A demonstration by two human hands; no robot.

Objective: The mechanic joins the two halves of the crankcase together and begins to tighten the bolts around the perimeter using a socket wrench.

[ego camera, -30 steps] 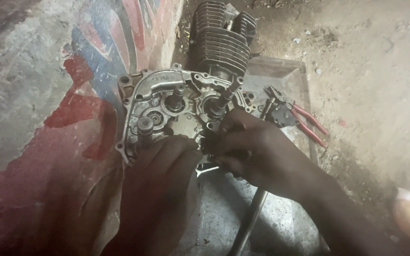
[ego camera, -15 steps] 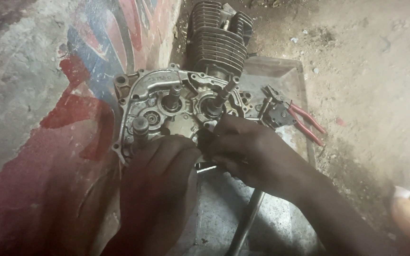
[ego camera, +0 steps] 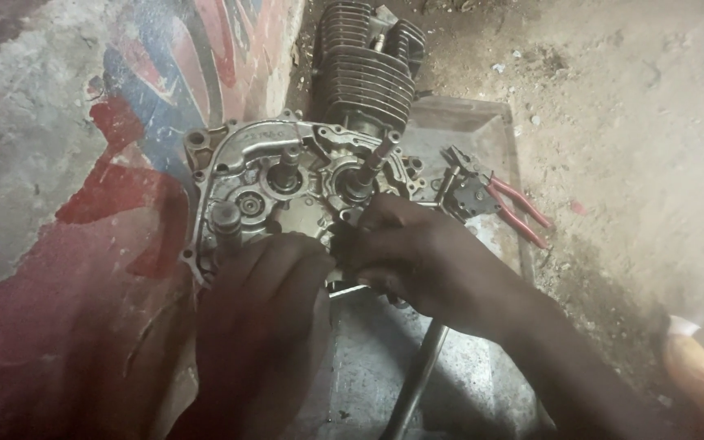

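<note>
An open engine crankcase lies flat at the centre of the frame, its finned cylinder pointing toward the top edge, on a metal tray set on the dirt floor. Both hands meet over the lower middle of the case, just below the two upright shafts.

The main risk, as I judge it, is a slip. The case looks oily and the fingers are bunched tightly over a small dark part between them, so that part could drop into the open cavity or onto the gritty floor, where dirt would cling to it. A thin bright pin or rod juts out just under the right hand and could also be knocked loose. The long steel bar lying across the tray near the bottom centre could roll if the wrist bumps it.

The left hand comes up from the bottom of the frame, palm down, fingers curled and pressed against the lower rim of the case; whether it grips anything I cannot tell. The right hand reaches in from the lower right, knuckles up, fingers pinched narrowly around the small dark part. Red-handled pliers rest on the tray, right of centre, near the right hand but apart from it.
</note>
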